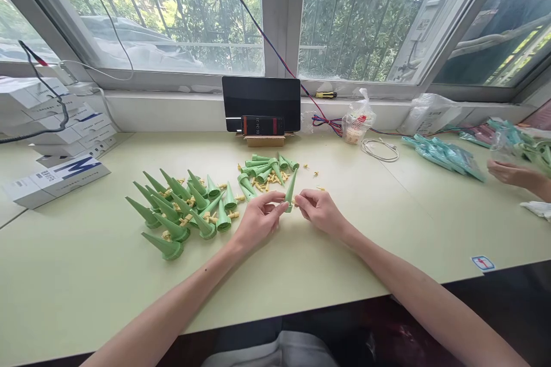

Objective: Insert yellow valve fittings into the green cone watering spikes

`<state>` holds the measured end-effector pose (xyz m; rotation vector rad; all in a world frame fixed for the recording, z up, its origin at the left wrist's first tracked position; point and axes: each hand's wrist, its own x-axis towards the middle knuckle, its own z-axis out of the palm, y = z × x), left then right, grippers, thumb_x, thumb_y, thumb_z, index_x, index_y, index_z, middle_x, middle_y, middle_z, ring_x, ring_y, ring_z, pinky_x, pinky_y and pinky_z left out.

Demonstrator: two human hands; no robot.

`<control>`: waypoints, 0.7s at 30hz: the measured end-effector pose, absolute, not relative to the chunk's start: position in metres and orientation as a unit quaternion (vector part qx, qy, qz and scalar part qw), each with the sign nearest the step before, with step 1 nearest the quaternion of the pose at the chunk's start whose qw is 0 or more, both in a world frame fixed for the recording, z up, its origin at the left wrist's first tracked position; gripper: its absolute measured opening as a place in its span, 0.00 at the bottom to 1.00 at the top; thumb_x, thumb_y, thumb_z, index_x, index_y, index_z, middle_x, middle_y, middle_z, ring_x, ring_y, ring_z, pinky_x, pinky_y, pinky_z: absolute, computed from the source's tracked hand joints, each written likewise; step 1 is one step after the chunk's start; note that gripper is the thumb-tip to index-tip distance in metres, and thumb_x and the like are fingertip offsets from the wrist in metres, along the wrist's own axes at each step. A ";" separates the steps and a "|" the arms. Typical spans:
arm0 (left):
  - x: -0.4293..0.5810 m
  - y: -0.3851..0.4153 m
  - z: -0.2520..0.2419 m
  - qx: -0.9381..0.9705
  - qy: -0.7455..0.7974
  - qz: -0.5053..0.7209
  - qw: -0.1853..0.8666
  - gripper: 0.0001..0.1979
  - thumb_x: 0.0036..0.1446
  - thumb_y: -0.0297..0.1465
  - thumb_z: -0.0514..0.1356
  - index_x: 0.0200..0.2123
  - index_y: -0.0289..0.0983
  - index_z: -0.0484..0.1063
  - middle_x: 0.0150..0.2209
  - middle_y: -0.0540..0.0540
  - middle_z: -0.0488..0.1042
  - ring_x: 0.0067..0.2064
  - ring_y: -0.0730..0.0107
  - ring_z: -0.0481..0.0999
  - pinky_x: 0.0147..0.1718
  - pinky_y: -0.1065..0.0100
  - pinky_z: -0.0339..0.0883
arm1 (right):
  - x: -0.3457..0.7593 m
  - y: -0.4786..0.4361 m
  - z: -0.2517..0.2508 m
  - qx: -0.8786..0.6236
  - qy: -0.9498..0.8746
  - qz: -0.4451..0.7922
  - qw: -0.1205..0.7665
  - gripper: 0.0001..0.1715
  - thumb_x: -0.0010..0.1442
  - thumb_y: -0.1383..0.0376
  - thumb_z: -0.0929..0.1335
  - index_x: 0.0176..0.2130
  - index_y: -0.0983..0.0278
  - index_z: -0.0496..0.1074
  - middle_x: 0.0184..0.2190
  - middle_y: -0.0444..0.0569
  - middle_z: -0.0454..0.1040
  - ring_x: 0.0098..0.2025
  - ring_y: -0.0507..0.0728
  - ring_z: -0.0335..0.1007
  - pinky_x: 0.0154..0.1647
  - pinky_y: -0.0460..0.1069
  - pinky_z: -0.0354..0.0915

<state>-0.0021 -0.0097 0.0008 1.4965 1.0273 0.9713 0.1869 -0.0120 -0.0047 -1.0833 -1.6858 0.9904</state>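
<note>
Green cone [291, 188] stands pinched in left hand [262, 218], right hand [322, 211] pinching yellow peg [294, 202] alongside.

This seems to be a small hand-assembly workshop: a long, pale green worktop [344, 275] runs beneath grey-framed glass windows [282, 17], bearing massed green plastic cones [175, 230], small yellow plastic fittings [233, 215], flat teal packets in clear plastic [445, 157] and stacked white cardboard boxes [88, 136]. Another person's hand [510, 175] shows at the right edge.
</note>
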 end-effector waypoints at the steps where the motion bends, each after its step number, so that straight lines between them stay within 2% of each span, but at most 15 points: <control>1: -0.002 -0.010 0.001 0.622 0.429 0.404 0.515 0.18 0.54 0.42 0.65 0.42 0.34 0.73 0.23 0.51 0.71 0.18 0.77 0.65 0.18 0.72 0.63 | 0.187 -0.012 -0.004 -0.435 -0.666 0.419 0.437 0.23 0.65 0.51 0.64 0.25 0.63 0.65 0.15 0.39 0.60 0.18 0.48 0.52 0.22 0.47 0.53; 7: -0.002 -0.011 0.001 0.628 0.439 0.407 0.498 0.18 0.54 0.41 0.65 0.42 0.34 0.73 0.23 0.51 0.72 0.18 0.78 0.65 0.19 0.73 0.63 | 0.185 -0.011 -0.001 -0.426 -0.611 0.511 0.429 0.25 0.62 0.47 0.65 0.25 0.64 0.66 0.12 0.36 0.57 0.14 0.46 0.46 0.16 0.46 0.48; 15: 0.000 -0.007 -0.001 0.637 0.424 0.404 0.501 0.16 0.57 0.41 0.63 0.43 0.37 0.73 0.36 0.46 0.77 0.18 0.79 0.68 0.17 0.73 0.64 | 0.184 -0.009 -0.004 -0.432 -0.619 0.484 0.443 0.25 0.64 0.48 0.65 0.25 0.63 0.66 0.13 0.37 0.59 0.14 0.47 0.49 0.18 0.46 0.52; 18: 0.001 -0.007 0.002 0.640 0.431 0.387 0.504 0.16 0.60 0.41 0.60 0.45 0.36 0.73 0.28 0.49 0.75 0.17 0.77 0.68 0.15 0.73 0.62 | 0.183 -0.009 -0.005 -0.432 -0.653 0.439 0.441 0.25 0.64 0.48 0.65 0.26 0.64 0.66 0.15 0.39 0.61 0.17 0.48 0.52 0.20 0.46 0.53; 21: 0.001 -0.007 0.005 0.640 0.441 0.370 0.508 0.17 0.61 0.40 0.58 0.45 0.34 0.73 0.20 0.53 0.69 0.16 0.76 0.66 0.13 0.75 0.58 | 0.182 -0.013 -0.003 -0.425 -0.697 0.388 0.428 0.24 0.62 0.49 0.66 0.25 0.64 0.65 0.18 0.40 0.60 0.21 0.48 0.52 0.22 0.46 0.51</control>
